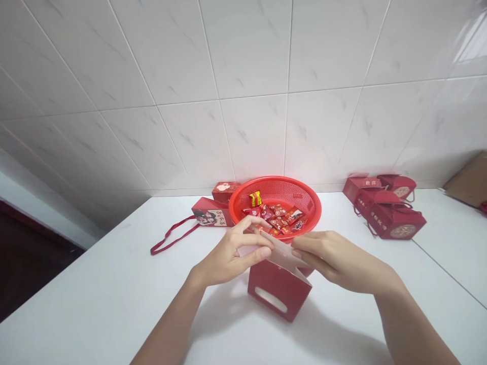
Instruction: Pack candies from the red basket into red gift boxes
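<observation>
A dark red paper box (279, 289) with a white oval slot in its near side stands on the white table, its white inner flaps raised. My left hand (238, 248) pinches a flap at the box's left top edge between thumb and fingers. On the right side, my right hand (335, 256) has its fingers together, closed on another flap. Just behind the box is a red mesh basket (314, 200) holding several candies (279, 215) in red wrappers and one in yellow (255, 198).
Left of the basket lie a red box with a printed picture (213, 215) and a ribbon handle (175, 237), plus another red box (224, 190). Several red boxes (395, 220) stand at the right by the tiled wall (251, 132). A brown carton (467, 180) is at the far right.
</observation>
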The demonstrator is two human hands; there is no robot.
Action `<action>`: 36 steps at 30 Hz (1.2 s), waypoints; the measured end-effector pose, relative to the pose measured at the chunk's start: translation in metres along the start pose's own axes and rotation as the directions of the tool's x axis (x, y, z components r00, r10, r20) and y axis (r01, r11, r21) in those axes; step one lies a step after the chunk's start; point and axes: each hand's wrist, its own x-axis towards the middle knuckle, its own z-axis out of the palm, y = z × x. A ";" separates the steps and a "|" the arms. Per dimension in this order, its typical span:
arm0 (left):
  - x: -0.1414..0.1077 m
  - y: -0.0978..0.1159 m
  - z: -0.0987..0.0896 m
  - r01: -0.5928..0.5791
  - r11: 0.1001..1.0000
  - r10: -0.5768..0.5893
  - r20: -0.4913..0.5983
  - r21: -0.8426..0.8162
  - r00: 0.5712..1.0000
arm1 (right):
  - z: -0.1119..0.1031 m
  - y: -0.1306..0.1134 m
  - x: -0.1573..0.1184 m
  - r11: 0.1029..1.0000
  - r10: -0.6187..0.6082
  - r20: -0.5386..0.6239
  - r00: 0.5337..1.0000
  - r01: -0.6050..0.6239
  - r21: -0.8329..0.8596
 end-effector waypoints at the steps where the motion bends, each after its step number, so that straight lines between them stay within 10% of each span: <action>1: 0.001 0.000 0.001 0.003 1.000 -0.002 0.039 -0.011 0.999 | 0.000 0.001 0.001 1.000 0.000 0.031 1.000 0.001 -0.011; 6: 0.001 -0.003 0.006 0.014 0.999 -0.003 0.197 -0.051 0.980 | 0.002 0.004 0.003 1.000 0.023 0.111 0.994 -0.021 -0.020; 12: 0.000 -0.004 0.009 0.006 1.000 -0.005 0.074 -0.024 0.997 | 0.002 0.010 0.008 0.997 0.074 0.021 0.997 -0.074 0.007; 27: 0.012 -0.031 0.009 0.233 0.939 -0.198 0.156 -0.254 0.968 | 0.019 0.028 0.025 0.980 0.200 0.026 0.979 -0.200 -0.011; 36: 0.011 -0.029 0.013 0.194 0.927 -0.112 0.255 -0.322 0.961 | -0.002 0.044 0.021 0.966 0.188 -0.277 0.942 -0.127 0.223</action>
